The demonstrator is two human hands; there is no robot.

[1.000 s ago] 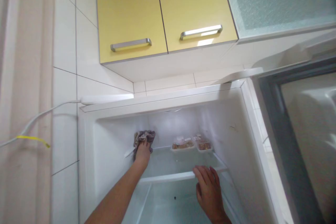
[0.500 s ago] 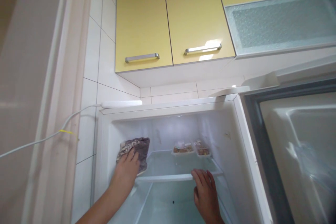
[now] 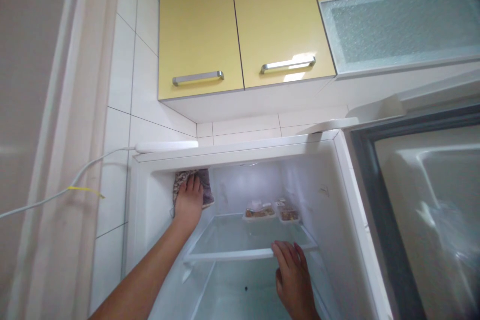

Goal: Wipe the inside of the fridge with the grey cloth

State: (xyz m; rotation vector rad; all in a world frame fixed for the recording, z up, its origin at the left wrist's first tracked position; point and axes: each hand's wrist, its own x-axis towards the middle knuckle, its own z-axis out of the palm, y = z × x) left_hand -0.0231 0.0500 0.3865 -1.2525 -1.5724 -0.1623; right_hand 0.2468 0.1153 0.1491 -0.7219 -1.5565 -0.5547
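Observation:
A patterned grey-brown cloth (image 3: pixel 207 185) lies against the upper left inner wall of the white fridge (image 3: pixel 240 149). My left hand (image 3: pixel 189 200) presses on it, fingers pointing up and laid over the cloth. Lower down, my right hand (image 3: pixel 294 275) grips the front edge of the glass shelf (image 3: pixel 232 237), fingertips over the white trim and the palm below it. Two small trays of food, a left one (image 3: pixel 259 212) and a right one (image 3: pixel 288 214), sit at the back right of that shelf.
The fridge door (image 3: pixel 431 200) stands open on the right, with a plastic bag (image 3: pixel 450 225) in it. Yellow cupboards (image 3: pixel 202 25) hang above. On the fridge top at left lies a white bar (image 3: pixel 167 147) with a cable (image 3: pixel 84 172). A tiled wall (image 3: pixel 120 85) is beside it.
My left hand and the cloth have moved up along the left inner wall, towards the fridge's ceiling. My right hand has stayed on the shelf edge. The view has shifted slightly.

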